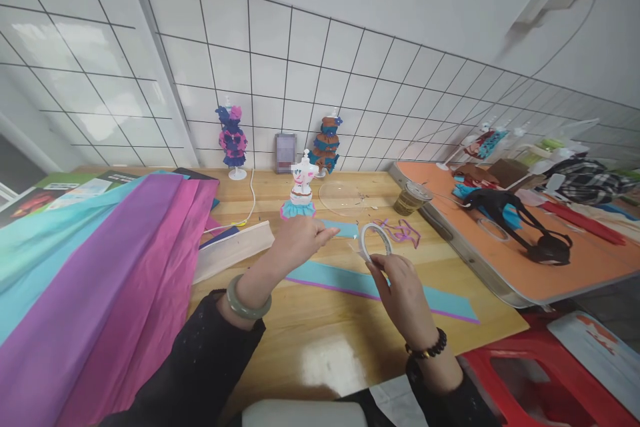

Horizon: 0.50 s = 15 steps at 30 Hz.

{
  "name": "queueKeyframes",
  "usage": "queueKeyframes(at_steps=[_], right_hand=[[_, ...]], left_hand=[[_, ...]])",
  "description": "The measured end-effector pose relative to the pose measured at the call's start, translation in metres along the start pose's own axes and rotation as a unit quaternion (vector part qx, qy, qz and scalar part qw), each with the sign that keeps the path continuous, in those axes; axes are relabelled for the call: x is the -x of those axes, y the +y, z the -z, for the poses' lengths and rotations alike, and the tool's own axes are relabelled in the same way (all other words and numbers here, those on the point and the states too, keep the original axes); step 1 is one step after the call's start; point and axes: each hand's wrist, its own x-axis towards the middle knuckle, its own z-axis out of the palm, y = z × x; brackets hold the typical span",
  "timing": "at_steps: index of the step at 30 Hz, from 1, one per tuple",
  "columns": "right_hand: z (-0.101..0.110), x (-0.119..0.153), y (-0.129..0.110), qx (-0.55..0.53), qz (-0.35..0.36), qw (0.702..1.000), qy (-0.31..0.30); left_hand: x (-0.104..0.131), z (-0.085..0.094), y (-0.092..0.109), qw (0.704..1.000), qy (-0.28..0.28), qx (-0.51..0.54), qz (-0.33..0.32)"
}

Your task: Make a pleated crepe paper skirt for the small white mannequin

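Note:
My right hand (400,287) grips a roll of tape (376,240) upright between thumb and fingers, above the table. Left of it, my left hand (303,240) is closed, thumb and fingers pressed together toward the roll; what it pinches, if anything, is too small to make out. A long blue strip with a purple edge (340,279) lies below both hands and runs on behind my right hand. Just beyond my hands is a short blue piece (345,229). A small white dress form with a blue ruffle (301,187) stands behind my left hand.
Blue, purple and pink fabric (120,280) covers the left side. Two decorated dress forms (233,140) (327,143) and a phone (286,152) stand by the wall. A cup (413,198) and purple ribbon scraps (405,232) lie rightward, beside an orange table (525,273). A red stool (520,367) is lower right.

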Motion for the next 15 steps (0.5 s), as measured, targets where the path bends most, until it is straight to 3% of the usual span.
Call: queueKeyframes(at_steps=[9,15], right_hand=[[-0.002,-0.01,-0.012,0.002,0.037,0.999,0.007],[-0.004,-0.015,-0.016,0.001,0.038,0.999,0.001]], left_hand=[[0.001,-0.002,-0.005,0.989,-0.1,0.093,-0.049],[0.004,0.001,0.0,0.993,-0.073,0.07,-0.063]])
